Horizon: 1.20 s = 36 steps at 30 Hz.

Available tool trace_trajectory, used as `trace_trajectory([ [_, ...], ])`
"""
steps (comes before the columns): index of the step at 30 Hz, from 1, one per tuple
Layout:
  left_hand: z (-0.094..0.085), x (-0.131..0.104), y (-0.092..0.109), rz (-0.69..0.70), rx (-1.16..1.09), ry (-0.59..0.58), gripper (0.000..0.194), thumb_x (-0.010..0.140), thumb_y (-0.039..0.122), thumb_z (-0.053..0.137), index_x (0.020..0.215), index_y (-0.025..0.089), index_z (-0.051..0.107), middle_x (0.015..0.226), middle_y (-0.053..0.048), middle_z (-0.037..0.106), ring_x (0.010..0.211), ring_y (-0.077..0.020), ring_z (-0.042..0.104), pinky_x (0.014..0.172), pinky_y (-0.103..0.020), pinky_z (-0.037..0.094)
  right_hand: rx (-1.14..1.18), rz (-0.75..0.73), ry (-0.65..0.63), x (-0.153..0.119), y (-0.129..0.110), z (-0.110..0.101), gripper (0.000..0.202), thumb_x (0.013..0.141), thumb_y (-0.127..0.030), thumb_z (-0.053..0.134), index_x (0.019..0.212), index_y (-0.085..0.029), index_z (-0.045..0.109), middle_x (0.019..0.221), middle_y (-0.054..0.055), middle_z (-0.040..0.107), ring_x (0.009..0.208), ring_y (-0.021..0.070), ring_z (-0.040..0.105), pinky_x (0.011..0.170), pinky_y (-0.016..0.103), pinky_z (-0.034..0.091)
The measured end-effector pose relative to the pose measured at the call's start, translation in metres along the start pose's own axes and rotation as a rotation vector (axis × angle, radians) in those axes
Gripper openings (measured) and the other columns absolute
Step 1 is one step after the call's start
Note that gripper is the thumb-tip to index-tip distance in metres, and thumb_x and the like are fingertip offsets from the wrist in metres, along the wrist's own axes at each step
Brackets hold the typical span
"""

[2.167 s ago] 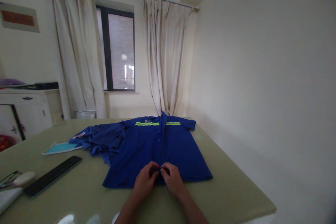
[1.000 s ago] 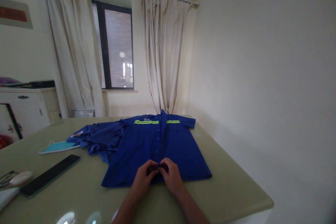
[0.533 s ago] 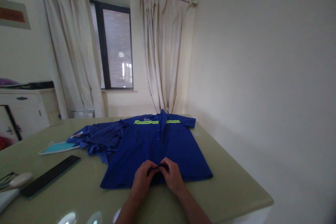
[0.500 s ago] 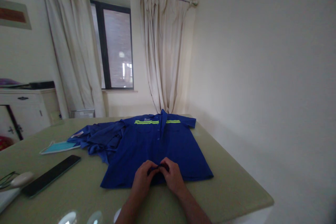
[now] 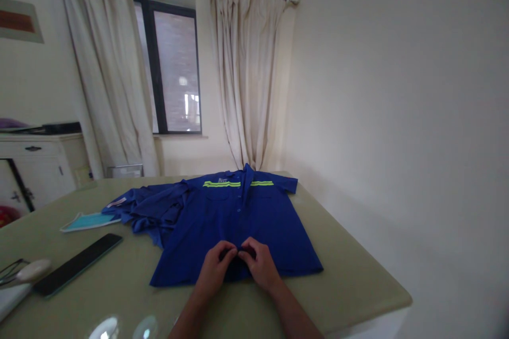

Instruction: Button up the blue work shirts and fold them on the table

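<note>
Left hand (image 5: pixel 214 266) and right hand (image 5: pixel 260 266) pinch the shirt (image 5: pixel 274 228) at lower centre; seemingly working its front (steadiness needed next).

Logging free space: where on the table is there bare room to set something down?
Bare tabletop lies right of the blue shirt, out to the right edge, and between the black slab and the shirt's near-left corner. Crowded: the left edge, with glasses and a white oval object; left of the shirt, where a crumpled garment meets the mask.
</note>
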<state>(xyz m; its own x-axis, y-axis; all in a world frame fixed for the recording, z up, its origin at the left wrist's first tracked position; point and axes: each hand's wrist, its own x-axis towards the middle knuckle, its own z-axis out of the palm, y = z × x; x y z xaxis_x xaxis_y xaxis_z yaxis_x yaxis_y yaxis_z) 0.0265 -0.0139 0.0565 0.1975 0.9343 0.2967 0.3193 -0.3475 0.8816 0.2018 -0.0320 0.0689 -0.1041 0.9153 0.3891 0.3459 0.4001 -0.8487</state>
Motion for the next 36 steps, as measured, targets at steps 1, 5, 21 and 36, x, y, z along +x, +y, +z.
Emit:
trace_trajectory([
  [1, 0.000, 0.000, -0.001, 0.005, 0.005, 0.004, 0.033, 0.090, 0.052, 0.057, 0.089, 0.021, 0.070, 0.086, -0.003, 0.073, 0.083, -0.0222, 0.065, 0.078, -0.031, 0.048, 0.003, -0.006, -0.005, 0.000, -0.001, 0.000, 0.005, 0.086, -0.024, 0.066, 0.082, -0.021, 0.065, 0.072, -0.004, 0.061, 0.068, 0.0141, 0.053, 0.065, 0.024, 0.038],
  [5, 0.001, -0.002, -0.001, 0.046, 0.028, 0.041, 0.037, 0.092, 0.055, 0.054, 0.089, 0.021, 0.068, 0.087, -0.004, 0.071, 0.082, -0.0217, 0.064, 0.077, -0.032, 0.048, -0.003, -0.013, -0.008, -0.001, -0.001, 0.001, 0.004, 0.087, -0.022, 0.064, 0.084, -0.021, 0.065, 0.072, -0.004, 0.061, 0.068, 0.0141, 0.054, 0.065, 0.024, 0.039],
  [21, 0.010, -0.003, -0.015, 0.097, 0.143, 0.025, 0.035, 0.101, 0.048, 0.038, 0.087, 0.024, 0.060, 0.090, -0.003, 0.061, 0.086, -0.0201, 0.060, 0.084, -0.033, 0.048, -0.092, -0.049, 0.005, -0.003, 0.001, 0.005, 0.005, 0.090, -0.020, 0.060, 0.087, -0.022, 0.063, 0.079, -0.002, 0.064, 0.076, 0.0160, 0.059, 0.072, 0.025, 0.042],
  [36, 0.004, -0.008, -0.004, 0.076, 0.111, 0.005, 0.023, 0.087, 0.045, 0.062, 0.091, 0.023, 0.064, 0.090, -0.004, 0.065, 0.086, -0.0225, 0.061, 0.079, -0.033, 0.048, -0.138, 0.004, 0.073, -0.002, 0.001, 0.007, 0.009, 0.089, -0.017, 0.057, 0.081, -0.022, 0.060, 0.081, 0.000, 0.065, 0.078, 0.0181, 0.060, 0.072, 0.027, 0.043],
])
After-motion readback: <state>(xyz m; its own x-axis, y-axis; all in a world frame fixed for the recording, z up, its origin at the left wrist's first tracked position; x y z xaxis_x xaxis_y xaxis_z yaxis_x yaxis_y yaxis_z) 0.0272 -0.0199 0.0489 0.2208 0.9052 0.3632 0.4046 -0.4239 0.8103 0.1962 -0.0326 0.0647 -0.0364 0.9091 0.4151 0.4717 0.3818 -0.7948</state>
